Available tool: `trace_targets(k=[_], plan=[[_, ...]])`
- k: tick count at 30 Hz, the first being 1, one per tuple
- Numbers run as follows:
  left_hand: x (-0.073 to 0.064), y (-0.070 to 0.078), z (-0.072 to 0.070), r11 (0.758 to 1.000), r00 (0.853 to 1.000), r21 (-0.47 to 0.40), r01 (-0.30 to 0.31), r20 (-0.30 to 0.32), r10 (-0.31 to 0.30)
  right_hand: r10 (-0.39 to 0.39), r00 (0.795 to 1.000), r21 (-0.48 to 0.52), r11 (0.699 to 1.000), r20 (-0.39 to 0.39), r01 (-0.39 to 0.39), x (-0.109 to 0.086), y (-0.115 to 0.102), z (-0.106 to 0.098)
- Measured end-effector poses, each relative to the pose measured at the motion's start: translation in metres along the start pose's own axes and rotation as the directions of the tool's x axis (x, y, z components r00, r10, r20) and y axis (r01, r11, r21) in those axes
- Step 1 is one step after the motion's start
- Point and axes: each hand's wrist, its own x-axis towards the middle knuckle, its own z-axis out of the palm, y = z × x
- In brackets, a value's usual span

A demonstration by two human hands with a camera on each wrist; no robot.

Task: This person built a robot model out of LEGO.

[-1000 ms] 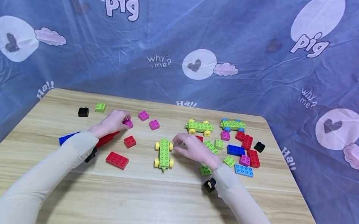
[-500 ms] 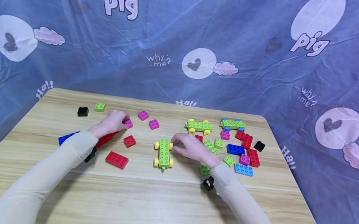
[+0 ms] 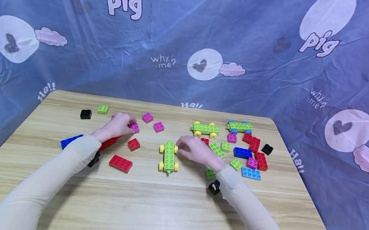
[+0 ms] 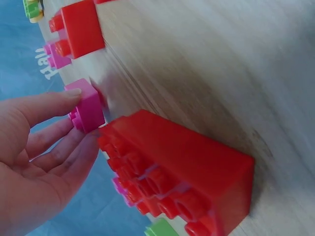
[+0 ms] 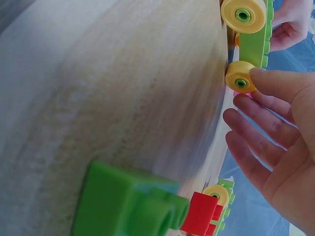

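Observation:
My left hand (image 3: 118, 123) pinches a small magenta toy building brick (image 3: 135, 128) between thumb and fingers; the left wrist view shows the thumb on one face of this magenta brick (image 4: 91, 109). Close by that hand lies a long red brick (image 3: 107, 143), partly hidden under the forearm. My right hand (image 3: 195, 150) has loosely bent fingers with nothing in them. Its thumb tip is right at a yellow wheel (image 5: 231, 73) of the lime-green wheeled base (image 3: 169, 156), which stands on the table between both hands.
Red bricks (image 3: 120, 164) and magenta bricks (image 3: 147, 117) lie around the left hand, with a black brick (image 3: 86, 114) behind. To the right are several mixed bricks, including a blue one (image 3: 243, 153). Two more wheeled bases (image 3: 205, 129) stand at the back.
The magenta brick at my left fingertips has shifted slightly to the right. My right hand has edged left to the wheeled base's wheel.

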Motion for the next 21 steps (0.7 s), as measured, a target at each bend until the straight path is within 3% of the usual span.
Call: trace_targets(k=[15, 21], plan=[[-0.006, 0.022, -0.006, 1.0, 0.998, -0.016, -0.013, 0.06, 0.014, 0.0, 0.999, -0.034, 0.999, -0.037, -0.002, 0.0, 0.001, 0.005], [-0.008, 0.035, -0.007, 0.997, 0.995, -0.034, -0.068, 0.065, 0.07, 0.019, 0.999, -0.033, 0.999, -0.031, -0.02, 0.002, 0.0, 0.005]])
